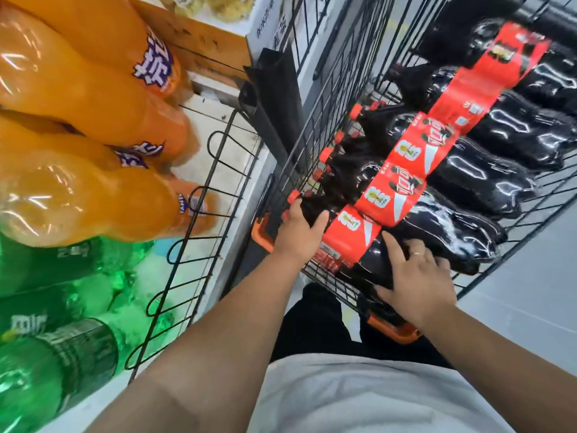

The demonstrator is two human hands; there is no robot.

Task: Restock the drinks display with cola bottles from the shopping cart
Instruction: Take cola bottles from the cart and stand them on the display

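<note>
The cola bottles (pixel 487 179) lie on their sides in the shopping cart (pixel 318 98), packed flank to flank with their red caps (pixel 326 154) all turned toward the drinks display (pixel 199 214); lying flat and wedged against each other they probably cannot roll, and the necks are on the side the person reaches from; the nearest cola bottle (pixel 352 242) sits at the cart's near edge, touching its neighbour, and both hands are on it

The left hand (pixel 299 229) grips the narrow shoulder just below the cap, thumb (pixel 321 219) laid over the top and the other fingers wrapped out of sight behind; the neck is the part a single hand can close on; the right hand (pixel 418 276) rests flat on the wide lower body, its fingers (pixel 395 245) straight and spread apart, pressing rather than clasping, since that part looks too broad to grasp; I judge this two-handed hold suits a large, heavy, slippery bottle: one end gripped, the other steadied

The display is a wire-fronted rack just left of the cart, holding orange soda bottles (pixel 93 89) above green bottles (pixel 62 354), also lying down; the cart seems parked close so each bottle only has to swing across; the nearest one has not yet left the cart
</note>
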